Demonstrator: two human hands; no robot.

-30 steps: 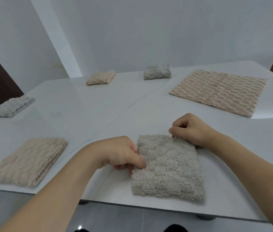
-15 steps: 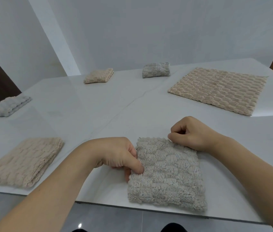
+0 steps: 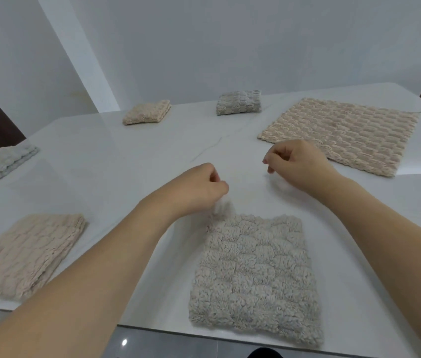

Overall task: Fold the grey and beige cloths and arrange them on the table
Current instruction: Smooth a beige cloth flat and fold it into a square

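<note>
Across the white marble-look table (image 3: 132, 161) sit six cloths; you stand at its near edge. Largest is the unfolded beige cloth (image 3: 343, 133), spread flat at far right. Next, the folded grey cloth (image 3: 253, 272) lies directly before you, its near edge at the table's front edge. A folded beige cloth (image 3: 26, 251) rests at near left, well apart from it. A folded pale grey cloth (image 3: 3, 161) sits at the far left edge. Two small folded bundles lie near the back: a beige one (image 3: 147, 112) and a grey one (image 3: 239, 102).

Your left hand (image 3: 199, 189) hangs just beyond the grey cloth's far left corner, fingers curled; a blurred wisp shows under the fingertips, and you cannot tell from this view whether it pinches the cloth. Your right hand (image 3: 294, 161) hovers above bare table, clear of both cloths beside it, fingers loosely curled and holding nothing.
</note>
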